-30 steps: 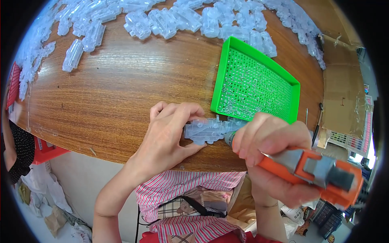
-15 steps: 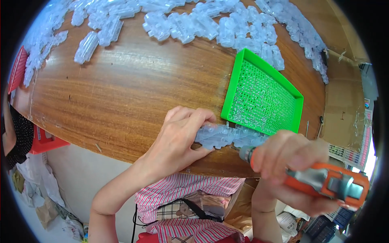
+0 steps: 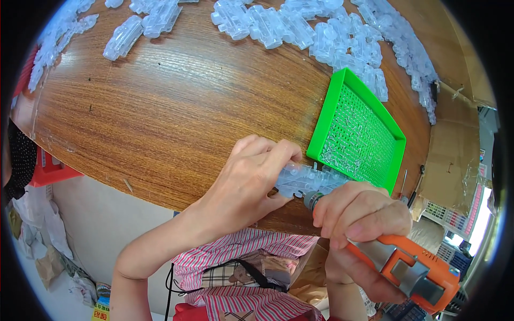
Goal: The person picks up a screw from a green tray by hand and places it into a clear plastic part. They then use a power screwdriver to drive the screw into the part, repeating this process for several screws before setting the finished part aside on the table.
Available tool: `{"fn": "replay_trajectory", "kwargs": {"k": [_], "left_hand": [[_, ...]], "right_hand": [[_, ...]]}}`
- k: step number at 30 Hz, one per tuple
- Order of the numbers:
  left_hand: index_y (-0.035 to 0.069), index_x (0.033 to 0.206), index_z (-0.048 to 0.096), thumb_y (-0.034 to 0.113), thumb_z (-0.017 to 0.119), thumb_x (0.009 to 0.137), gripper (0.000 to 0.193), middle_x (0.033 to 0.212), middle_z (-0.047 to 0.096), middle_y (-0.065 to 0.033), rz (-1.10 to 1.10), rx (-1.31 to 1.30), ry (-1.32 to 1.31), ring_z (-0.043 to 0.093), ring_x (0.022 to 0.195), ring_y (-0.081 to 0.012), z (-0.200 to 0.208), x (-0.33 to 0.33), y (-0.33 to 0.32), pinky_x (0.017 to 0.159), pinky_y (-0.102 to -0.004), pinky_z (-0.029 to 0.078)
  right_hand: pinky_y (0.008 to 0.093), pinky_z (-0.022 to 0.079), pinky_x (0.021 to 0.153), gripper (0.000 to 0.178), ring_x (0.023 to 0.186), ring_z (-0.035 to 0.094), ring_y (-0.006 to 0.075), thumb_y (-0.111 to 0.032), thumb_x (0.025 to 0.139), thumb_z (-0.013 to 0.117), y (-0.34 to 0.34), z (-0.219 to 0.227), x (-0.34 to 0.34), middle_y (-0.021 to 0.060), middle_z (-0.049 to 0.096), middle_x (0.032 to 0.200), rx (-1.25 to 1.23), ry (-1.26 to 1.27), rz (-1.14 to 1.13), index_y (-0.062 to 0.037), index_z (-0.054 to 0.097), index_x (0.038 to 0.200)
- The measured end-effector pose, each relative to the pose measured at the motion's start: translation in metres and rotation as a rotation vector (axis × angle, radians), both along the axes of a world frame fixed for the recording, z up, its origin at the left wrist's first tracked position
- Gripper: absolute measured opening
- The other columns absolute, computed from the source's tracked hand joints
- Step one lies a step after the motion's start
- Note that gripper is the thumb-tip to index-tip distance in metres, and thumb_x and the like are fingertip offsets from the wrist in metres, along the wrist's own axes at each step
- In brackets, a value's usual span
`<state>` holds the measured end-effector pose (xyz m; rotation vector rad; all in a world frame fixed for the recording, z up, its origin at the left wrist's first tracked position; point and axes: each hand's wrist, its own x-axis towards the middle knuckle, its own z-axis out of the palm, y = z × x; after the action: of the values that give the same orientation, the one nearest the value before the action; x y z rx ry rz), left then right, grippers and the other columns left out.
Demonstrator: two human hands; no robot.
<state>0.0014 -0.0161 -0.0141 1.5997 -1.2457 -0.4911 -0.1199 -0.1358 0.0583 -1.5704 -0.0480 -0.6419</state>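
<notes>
1 clear part in L hand grip | 1 orange driver, R hand grip | 1 green tray

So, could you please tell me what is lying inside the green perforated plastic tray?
The green perforated plastic tray holds many small clear pins or screws, scattered over its holed floor. Its nearest corner is hidden behind the right hand and the clear plastic part.

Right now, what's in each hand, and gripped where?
Left hand pins the clear plastic part to the table by its left end. Right hand grips the orange screwdriver near its front end.
</notes>
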Motion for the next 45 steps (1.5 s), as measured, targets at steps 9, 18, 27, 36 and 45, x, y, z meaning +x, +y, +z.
{"fn": "replay_trajectory", "kwargs": {"k": [9, 18, 27, 36, 45], "left_hand": [[0.007, 0.108, 0.050, 0.005, 0.075, 0.066, 0.048, 0.091, 0.063, -0.0093, 0.003, -0.050, 0.010, 0.059, 0.092, -0.0308, -0.003, -0.004, 0.004, 0.088, -0.0431, 0.041], [0.006, 0.105, 0.048, 0.004, 0.075, 0.065, 0.049, 0.083, 0.061, -0.0105, 0.015, -0.095, 0.028, 0.058, 0.087, -0.0317, -0.006, -0.004, -0.002, 0.084, -0.0421, 0.040], [0.005, 0.104, 0.048, 0.003, 0.076, 0.062, 0.051, 0.084, 0.062, -0.0115, 0.036, -0.131, 0.027, 0.059, 0.087, -0.0326, -0.007, -0.002, 0.000, 0.083, -0.0418, 0.040], [0.007, 0.114, 0.059, 0.012, 0.074, 0.073, 0.045, 0.104, 0.064, -0.0124, -0.036, -0.007, -0.127, 0.056, 0.103, -0.0320, 0.003, 0.001, 0.005, 0.093, -0.0445, 0.040], [0.014, 0.121, 0.060, 0.028, 0.088, 0.061, 0.068, 0.123, 0.044, -0.0140, 0.022, 0.226, -0.445, 0.037, 0.119, -0.0367, 0.036, -0.002, 0.011, 0.103, -0.0502, 0.032]], "right_hand": [[0.0327, 0.049, 0.049, 0.068, 0.056, 0.055, 0.0189, -0.069, 0.080, 0.064, 0.005, 0.021, -0.002, 0.0057, 0.057, 0.064, 0.093, -0.004, -0.034, -0.0030, 0.056, 0.094], [0.0339, 0.049, 0.052, 0.077, 0.060, 0.055, 0.0195, -0.076, 0.076, 0.062, 0.004, 0.009, 0.019, 0.0058, 0.058, 0.067, 0.111, -0.028, 0.075, -0.0026, 0.055, 0.099], [0.0353, 0.050, 0.054, 0.081, 0.061, 0.056, 0.0213, -0.077, 0.077, 0.058, 0.012, 0.012, 0.016, 0.0074, 0.058, 0.066, 0.228, 0.120, 0.071, 0.0000, 0.056, 0.100], [0.0364, 0.053, 0.057, 0.086, 0.061, 0.056, 0.0227, -0.078, 0.083, 0.048, -0.009, 0.034, 0.010, 0.0100, 0.057, 0.065, 0.215, -0.094, -0.127, 0.0037, 0.053, 0.107], [0.0325, 0.048, 0.057, 0.084, 0.060, 0.052, 0.0168, -0.078, 0.085, 0.041, -0.045, 0.023, -0.038, 0.0087, 0.053, 0.067, 0.111, -0.059, -0.615, 0.0038, 0.058, 0.094]]}}
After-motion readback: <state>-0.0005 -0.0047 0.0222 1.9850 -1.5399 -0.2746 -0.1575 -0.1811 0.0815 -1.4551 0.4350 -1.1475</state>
